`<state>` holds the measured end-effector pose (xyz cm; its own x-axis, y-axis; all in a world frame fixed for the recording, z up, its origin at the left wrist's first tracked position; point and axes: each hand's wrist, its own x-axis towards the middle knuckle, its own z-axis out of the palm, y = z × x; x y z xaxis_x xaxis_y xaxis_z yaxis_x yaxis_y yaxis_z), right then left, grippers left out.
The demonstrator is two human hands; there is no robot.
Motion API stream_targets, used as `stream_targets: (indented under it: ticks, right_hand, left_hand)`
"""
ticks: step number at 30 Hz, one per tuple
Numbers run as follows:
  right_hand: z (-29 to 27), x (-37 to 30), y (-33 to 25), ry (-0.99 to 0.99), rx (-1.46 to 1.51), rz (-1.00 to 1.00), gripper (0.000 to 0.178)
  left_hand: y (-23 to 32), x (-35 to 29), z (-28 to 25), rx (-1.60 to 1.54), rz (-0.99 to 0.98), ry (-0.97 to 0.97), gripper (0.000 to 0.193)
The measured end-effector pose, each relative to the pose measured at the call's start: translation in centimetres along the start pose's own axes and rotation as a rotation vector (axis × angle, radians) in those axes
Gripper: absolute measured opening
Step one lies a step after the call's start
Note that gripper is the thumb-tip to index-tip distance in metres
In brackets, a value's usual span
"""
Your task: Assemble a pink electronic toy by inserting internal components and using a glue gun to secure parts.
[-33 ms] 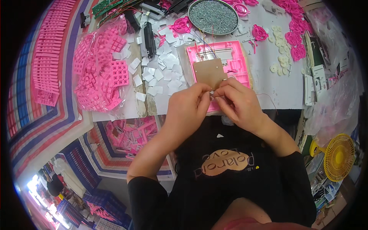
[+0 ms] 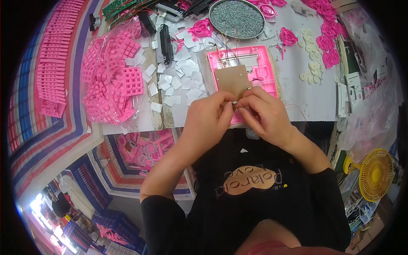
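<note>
My left hand [image 2: 209, 117] and my right hand [image 2: 264, 111] meet over the near edge of a pink plastic casing [image 2: 270, 87]. Between their pinched fingertips is a small white piece [image 2: 234, 102], too small to name and partly hidden by the fingers. Just beyond my fingers a brown circuit board [image 2: 233, 78] lies on the casing, with several thin wires [image 2: 229, 55] running from its far side. Both hands are closed, thumbs against forefingers. Another thin red wire [image 2: 299, 109] curves out to the right of my right hand.
White paper squares [image 2: 187, 68] lie scattered left of the casing, beside a bag of pink keypads [image 2: 112, 80]. Behind stands a round tray of screws [image 2: 238, 19]. Cream discs [image 2: 313, 68] and pink parts [image 2: 329, 42] lie to the right. A yellow fan [image 2: 376, 174] stands lower right.
</note>
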<state>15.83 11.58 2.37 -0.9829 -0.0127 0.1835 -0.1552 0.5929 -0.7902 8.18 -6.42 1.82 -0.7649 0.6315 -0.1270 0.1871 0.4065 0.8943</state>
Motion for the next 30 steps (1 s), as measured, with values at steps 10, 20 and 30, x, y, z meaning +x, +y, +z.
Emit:
stream_targets:
  ticks: [10, 20, 30]
  right_hand:
    - [0.7, -0.4, 0.4, -0.004, -0.230, -0.163, 0.014]
    - [1.5, -0.6, 0.0, -0.023, -0.360, -0.195, 0.014]
    - [-0.8, -1.3, -0.1, -0.126, -0.342, -0.187, 0.026]
  left_hand:
    - [-0.3, 1.4, -1.3, 0.218, 0.339, -0.104, 0.014]
    - [-2.8, 0.5, -0.4, 0.272, 0.527, -0.008, 0.027]
    - [-2.0, -0.3, -2.3, 0.289, 0.212, 0.562, 0.041]
